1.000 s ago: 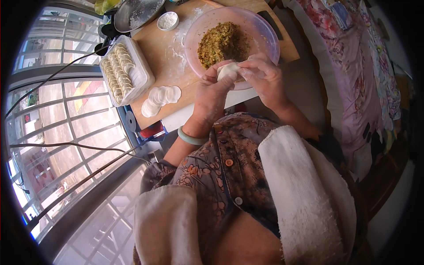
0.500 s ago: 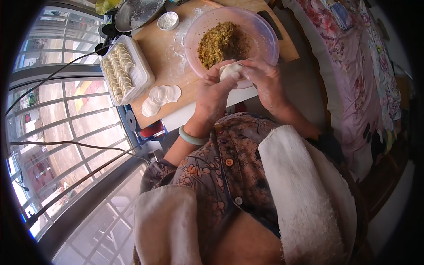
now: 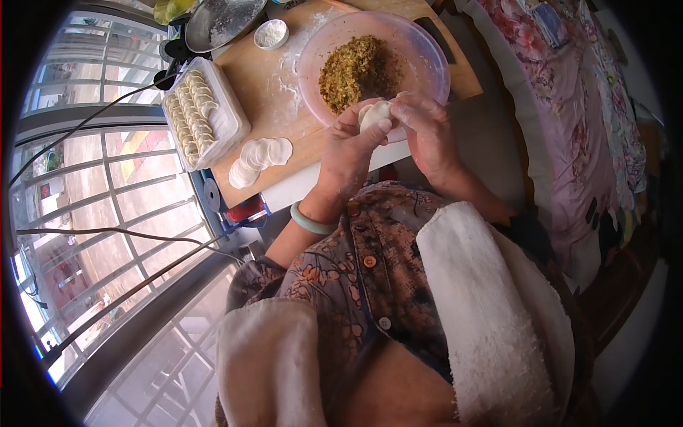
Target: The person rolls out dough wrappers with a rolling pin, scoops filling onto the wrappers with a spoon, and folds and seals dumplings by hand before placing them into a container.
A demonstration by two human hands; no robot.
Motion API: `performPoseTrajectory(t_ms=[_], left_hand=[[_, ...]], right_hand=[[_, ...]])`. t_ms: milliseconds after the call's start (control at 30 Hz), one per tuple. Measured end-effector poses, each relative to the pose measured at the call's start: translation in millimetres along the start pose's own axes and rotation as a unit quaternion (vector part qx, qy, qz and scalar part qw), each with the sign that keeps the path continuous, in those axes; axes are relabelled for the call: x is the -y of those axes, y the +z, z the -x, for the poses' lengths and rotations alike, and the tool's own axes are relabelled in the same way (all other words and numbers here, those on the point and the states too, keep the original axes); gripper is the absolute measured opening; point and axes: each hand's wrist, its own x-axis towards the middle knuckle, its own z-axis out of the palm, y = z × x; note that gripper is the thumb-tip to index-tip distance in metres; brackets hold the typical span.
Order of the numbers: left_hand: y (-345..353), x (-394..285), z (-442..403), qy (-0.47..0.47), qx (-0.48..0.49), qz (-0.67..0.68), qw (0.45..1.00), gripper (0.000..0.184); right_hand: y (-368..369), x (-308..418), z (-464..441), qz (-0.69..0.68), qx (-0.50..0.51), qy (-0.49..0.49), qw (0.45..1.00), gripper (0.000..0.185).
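Observation:
A pale folded dumpling [image 3: 375,114] is between my two hands, over the near rim of a pink translucent bowl [image 3: 423,67]. My left hand [image 3: 348,146] has its fingers and thumb closed round the dumpling's left side. At the dumpling's right edge, my right hand [image 3: 427,128] pinches the dough. Chopped brown-green filling [image 3: 356,71] is heaped in the bowl. Several round white wrappers [image 3: 257,158] lie overlapping on the wooden board [image 3: 267,99]. Rows of finished dumplings [image 3: 192,117] sit in a white plastic tray [image 3: 238,114] at the left.
Beyond the tray stand a metal pan [image 3: 220,25] and a small bowl of white flour [image 3: 270,33]. A barred window [image 3: 92,185] runs down the left side. Floral cloth [image 3: 569,142] lies at the right. Dark cables cross the window side.
The dumpling has shifted slightly right and turned between my fingers. My right fingers have moved along its edge, and both hands still hold it.

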Motion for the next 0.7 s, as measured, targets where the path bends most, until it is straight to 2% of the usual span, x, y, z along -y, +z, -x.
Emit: performPoseTrajectory(t_ms=[133, 367, 533, 633, 700], left_hand=[[1, 0, 0, 0.003, -0.013, -0.007, 1.000, 0.032], [2, 0, 2, 0.027, -0.013, -0.085, 0.996, 0.030], [4, -3, 5, 0.016, -0.008, -0.136, 0.991, 0.038], [3, -5, 6, 0.014, -0.010, -0.166, 0.986, 0.040], [1, -5, 5, 0.019, -0.012, -0.188, 0.982, 0.043]], right_hand=[[8, 6, 2, 0.015, -0.030, 0.022, 0.999, 0.012], [2, 2, 1, 0.056, 0.002, 0.012, 0.998, 0.012], [1, 1, 0, 0.043, -0.003, -0.005, 0.999, 0.008], [-6, -2, -1, 0.017, 0.022, 0.018, 0.999, 0.012], [1, 6, -1, 0.041, 0.003, 0.046, 0.998, 0.016]])
